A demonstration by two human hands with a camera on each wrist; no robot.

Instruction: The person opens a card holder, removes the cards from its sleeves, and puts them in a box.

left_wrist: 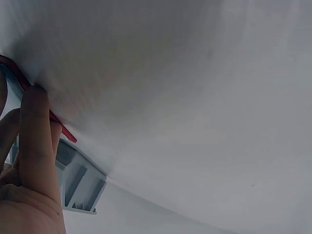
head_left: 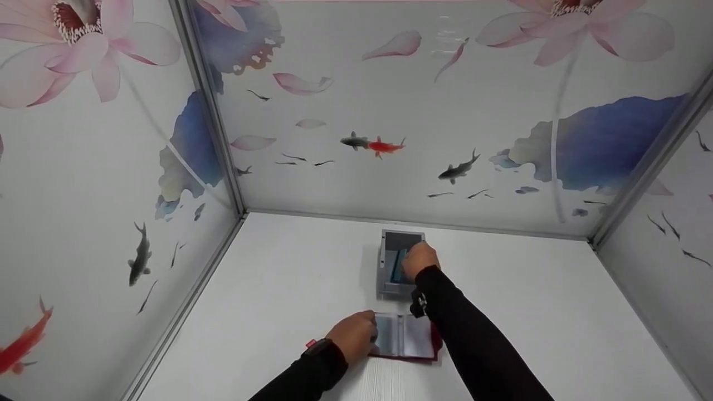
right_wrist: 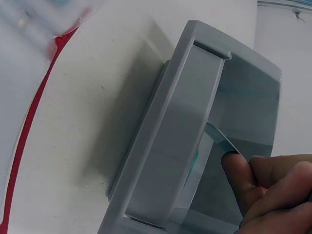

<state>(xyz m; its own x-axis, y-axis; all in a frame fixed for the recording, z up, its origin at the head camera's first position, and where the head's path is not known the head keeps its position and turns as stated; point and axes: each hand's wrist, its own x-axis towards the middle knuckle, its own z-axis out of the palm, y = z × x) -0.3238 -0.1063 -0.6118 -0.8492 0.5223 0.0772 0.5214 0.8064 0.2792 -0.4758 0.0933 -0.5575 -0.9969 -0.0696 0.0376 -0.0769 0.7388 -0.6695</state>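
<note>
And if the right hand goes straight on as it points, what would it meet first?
The right hand, pinching a thin card, would probably meet the grey box from inside; wall or floor is unclear.

We see: grey box [head_left: 395, 289] | red-edged booklet [head_left: 401, 336], pale pages [head_left: 416, 337] | teal strip [right_wrist: 222, 138] | white counter [head_left: 301, 267] | black sleeves [head_left: 482, 334] | white walls [head_left: 345, 189] printed with pink petals [head_left: 401, 45], red fish [head_left: 384, 146]

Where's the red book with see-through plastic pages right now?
In the head view, the red book sits open on the white table, low and right of centre, with the left hand at its left edge and the gray rectangular box beyond it.
</note>
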